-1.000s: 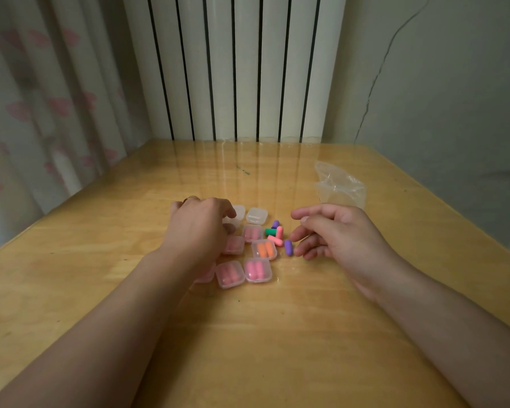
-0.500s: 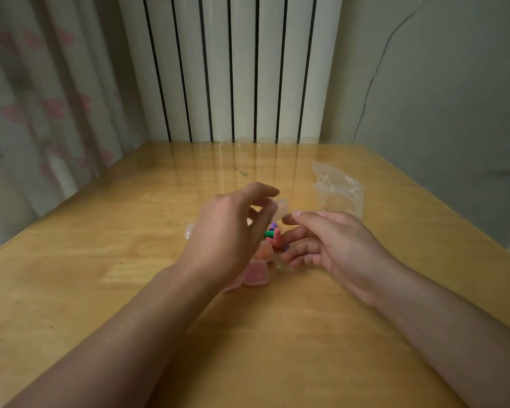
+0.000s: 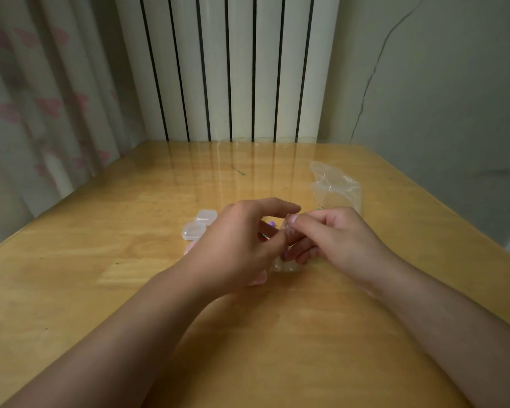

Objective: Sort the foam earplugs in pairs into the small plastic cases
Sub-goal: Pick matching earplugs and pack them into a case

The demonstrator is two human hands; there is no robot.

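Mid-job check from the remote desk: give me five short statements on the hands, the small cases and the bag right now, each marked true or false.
1. Both hands meet over the wooden table, left hand and right hand, pinching a small clear plastic case. True.
2. Two closed clear square plastic cases lie left of the left hand. True.
3. The crumpled clear plastic bag is in the right hand's grip. False: it lies on the table beyond that hand.
4. Both hands rest flat on the table. False: their fingers curl round the case.
5. A purple foam earplug shows between the left hand's fingers. True.
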